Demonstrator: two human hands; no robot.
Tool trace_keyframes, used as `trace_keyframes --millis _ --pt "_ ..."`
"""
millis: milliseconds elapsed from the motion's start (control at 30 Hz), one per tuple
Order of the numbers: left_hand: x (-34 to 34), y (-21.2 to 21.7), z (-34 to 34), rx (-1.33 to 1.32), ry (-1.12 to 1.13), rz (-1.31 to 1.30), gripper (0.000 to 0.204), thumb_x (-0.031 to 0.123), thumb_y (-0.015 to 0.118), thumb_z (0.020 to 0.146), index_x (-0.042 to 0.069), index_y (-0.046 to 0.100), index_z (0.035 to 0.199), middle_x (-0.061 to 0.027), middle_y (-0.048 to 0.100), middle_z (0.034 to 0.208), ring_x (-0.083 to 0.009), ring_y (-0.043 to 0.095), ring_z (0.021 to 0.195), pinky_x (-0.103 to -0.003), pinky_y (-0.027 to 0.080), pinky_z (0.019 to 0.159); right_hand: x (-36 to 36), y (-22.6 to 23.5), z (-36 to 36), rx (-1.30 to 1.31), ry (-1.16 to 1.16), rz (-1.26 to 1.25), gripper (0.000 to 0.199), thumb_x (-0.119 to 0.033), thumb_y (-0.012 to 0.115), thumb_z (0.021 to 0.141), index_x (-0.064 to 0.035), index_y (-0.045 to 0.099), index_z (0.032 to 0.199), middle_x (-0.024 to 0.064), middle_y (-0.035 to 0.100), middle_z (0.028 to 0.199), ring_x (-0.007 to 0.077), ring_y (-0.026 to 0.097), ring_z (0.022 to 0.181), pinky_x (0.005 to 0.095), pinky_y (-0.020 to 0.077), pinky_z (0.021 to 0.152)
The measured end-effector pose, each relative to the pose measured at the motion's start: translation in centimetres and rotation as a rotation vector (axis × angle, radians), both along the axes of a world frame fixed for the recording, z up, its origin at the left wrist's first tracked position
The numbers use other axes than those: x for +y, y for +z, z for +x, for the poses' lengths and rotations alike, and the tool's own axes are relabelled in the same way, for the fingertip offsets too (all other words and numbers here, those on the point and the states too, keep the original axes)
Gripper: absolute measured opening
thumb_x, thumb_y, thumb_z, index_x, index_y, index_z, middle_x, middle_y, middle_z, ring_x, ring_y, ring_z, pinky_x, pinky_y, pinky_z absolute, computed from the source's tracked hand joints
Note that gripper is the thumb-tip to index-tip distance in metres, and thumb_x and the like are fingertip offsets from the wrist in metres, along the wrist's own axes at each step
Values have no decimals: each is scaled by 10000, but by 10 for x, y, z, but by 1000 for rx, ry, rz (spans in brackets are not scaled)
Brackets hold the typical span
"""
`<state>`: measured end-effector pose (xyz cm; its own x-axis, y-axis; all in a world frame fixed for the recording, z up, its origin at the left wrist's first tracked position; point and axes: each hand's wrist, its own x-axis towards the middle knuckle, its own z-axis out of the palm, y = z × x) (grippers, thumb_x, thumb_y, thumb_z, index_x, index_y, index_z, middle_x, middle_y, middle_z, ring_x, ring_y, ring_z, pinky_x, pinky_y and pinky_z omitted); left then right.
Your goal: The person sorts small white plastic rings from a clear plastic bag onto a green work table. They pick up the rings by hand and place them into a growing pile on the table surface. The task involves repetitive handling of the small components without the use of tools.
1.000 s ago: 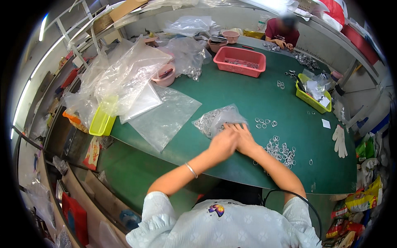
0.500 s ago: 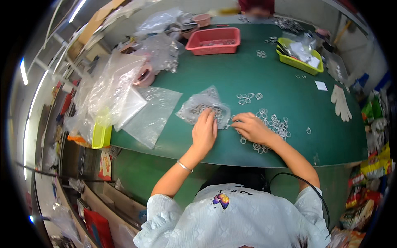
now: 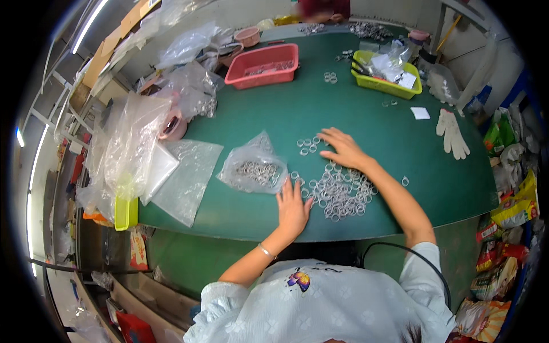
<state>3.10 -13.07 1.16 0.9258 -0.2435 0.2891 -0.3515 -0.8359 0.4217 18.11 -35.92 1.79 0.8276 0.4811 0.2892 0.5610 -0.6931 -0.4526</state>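
Note:
Many small silver metal rings (image 3: 343,194) lie in a loose pile on the green table. My left hand (image 3: 294,212) rests at the pile's left edge with its fingers apart, fingertips by a few stray rings. Beyond the pile, my right hand (image 3: 345,151) is stretched out and holds nothing visible. Its fingertips are beside a small group of rings (image 3: 305,151). Left of the pile stands an open clear plastic bag (image 3: 235,178) with more rings (image 3: 257,171) inside; neither hand touches it.
Flat plastic bags (image 3: 191,171) lie at the left. A red tray (image 3: 263,82) and a yellow-green basket (image 3: 389,90) stand farther back. On the right are a white glove (image 3: 453,134), a white paper square (image 3: 420,113) and a lone ring (image 3: 405,181). Someone in dark red (image 3: 324,8) is across the table.
My left hand has left the bag's mouth and come down beside the pile. My right hand has moved to the pile's far side and opened. The whole view has shifted.

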Motion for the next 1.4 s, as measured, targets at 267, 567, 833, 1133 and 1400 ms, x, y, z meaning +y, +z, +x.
trace_keyframes --millis 267,567,833,1133,1400 --pt "17 -13 22 125 60 -59 588 311 572 960 -43 405 1398 -320 372 1433 -463 356 1338 -556 301 1079 57 -6 1 69 184 -201 574 -512 498 957 -134 513 1389 145 415 1489 364 289 1432 527 237 1164" --pt "-14 -3 27 137 -245 -408 511 210 542 976 -45 378 1387 -287 317 1480 -461 282 1395 -539 211 1160 -10 18 -73 275 246 54 411 -276 568 958 -61 573 1308 115 521 1418 319 388 1390 471 280 1158" --pt "-22 -19 84 70 -158 -132 553 308 499 995 -56 397 1399 -308 318 1490 -451 311 1387 -530 232 1152 -36 -1 -55 99 -211 231 469 -345 539 968 -55 548 1336 141 520 1411 341 405 1373 459 322 1128" --pt "-17 7 43 46 -369 -281 493 185 590 954 -28 443 1373 -255 370 1482 -415 337 1390 -458 293 1138 10 -11 -33 80 -177 -166 445 -355 448 1014 -42 546 1315 130 478 1442 322 386 1381 499 308 1128" --pt "4 17 -14 160 -334 -336 589 106 658 899 -28 391 1407 -283 261 1521 -480 230 1419 -500 251 1149 -51 7 -104 -65 -277 198 184 -118 636 880 9 669 1008 139 664 1131 329 605 1090 400 470 956"
